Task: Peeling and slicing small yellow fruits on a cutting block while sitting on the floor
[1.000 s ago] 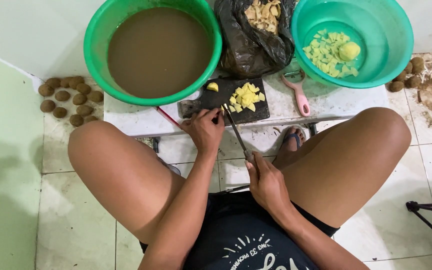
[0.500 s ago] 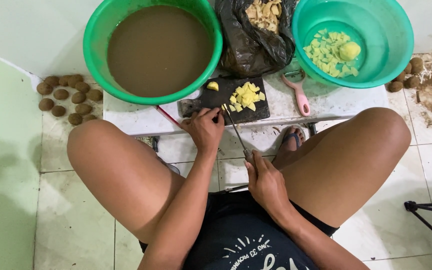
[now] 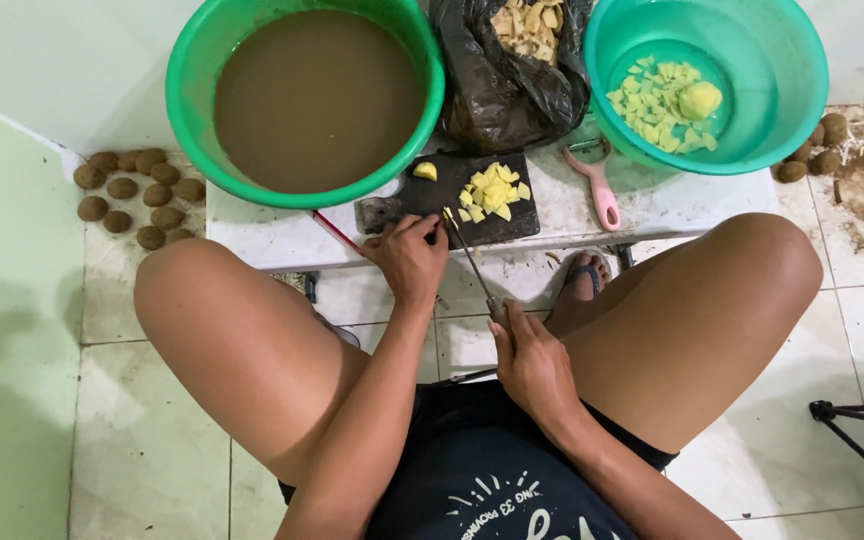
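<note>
My right hand (image 3: 534, 362) grips the handle of a long knife (image 3: 470, 262), whose blade tip reaches the near edge of a dark cutting board (image 3: 430, 200). My left hand (image 3: 410, 256) rests at that same edge, fingertips pinched right by the blade tip; whether they hold a piece is hidden. A pile of yellow potato pieces (image 3: 492, 192) lies on the board, with one lone piece (image 3: 425, 171) to its left. The board sits on a low white bench (image 3: 652, 205) between my knees.
A green basin of brown water (image 3: 314, 98) stands at the back left, a teal basin (image 3: 704, 80) with cut pieces and a peeled potato at the back right. Between them sits a black bag of peels (image 3: 512, 60). A pink peeler (image 3: 600, 190) lies on the bench. Unpeeled potatoes (image 3: 137, 185) lie on the floor.
My left hand has shifted slightly along the board's near edge beside the blade tip. The knife and right hand have barely moved.
</note>
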